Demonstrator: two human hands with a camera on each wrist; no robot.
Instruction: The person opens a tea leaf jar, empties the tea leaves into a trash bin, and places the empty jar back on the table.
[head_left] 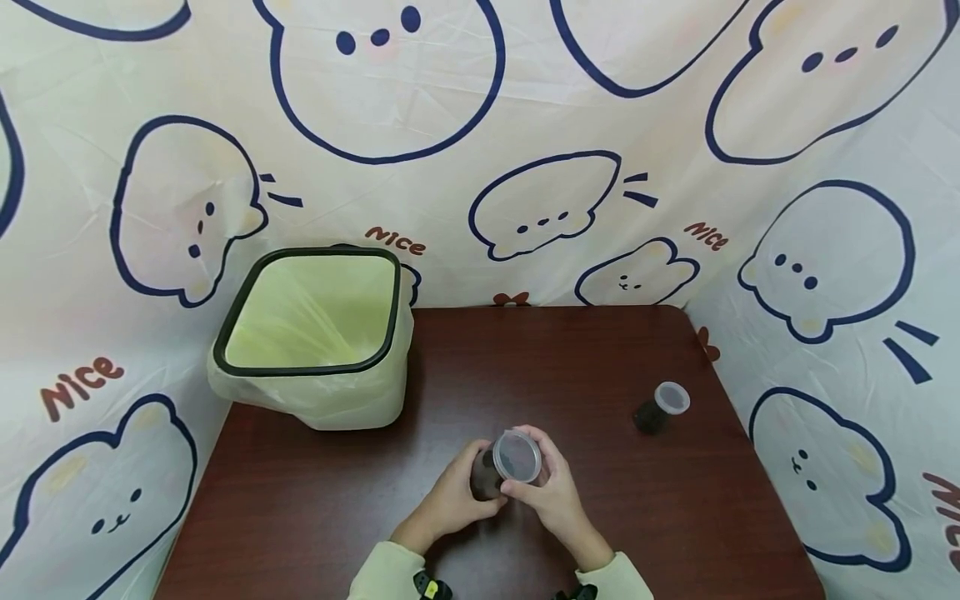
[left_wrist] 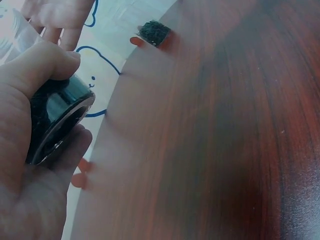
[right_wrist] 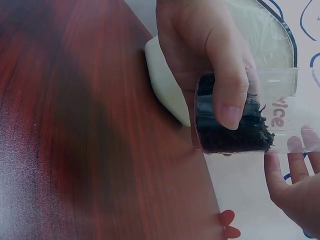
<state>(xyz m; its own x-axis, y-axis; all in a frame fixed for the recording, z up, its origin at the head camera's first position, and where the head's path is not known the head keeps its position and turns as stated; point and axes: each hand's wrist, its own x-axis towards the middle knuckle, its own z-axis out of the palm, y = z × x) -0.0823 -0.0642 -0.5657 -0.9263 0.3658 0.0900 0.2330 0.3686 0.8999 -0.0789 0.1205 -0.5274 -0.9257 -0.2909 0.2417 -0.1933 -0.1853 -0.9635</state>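
Right of the bin (head_left: pixel 318 403), a person's left hand (head_left: pixel 450 497) curls its fingers round the base of a jar (head_left: pixel 486 477), seemingly steadying it; the right hand (head_left: pixel 552 497) grips its lidded top. A second jar (head_left: pixel 660 407) stands farther right.

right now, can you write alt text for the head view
Two hands hold a clear container with dark contents at a brown table. Another container sits to the right; a pale bin stands at left, before a cartoon backdrop.

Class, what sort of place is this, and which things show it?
Probably a makeshift indoor recording corner: cartoon-print cloth rises behind and beside a brown table, which bears a bag-lined bin.
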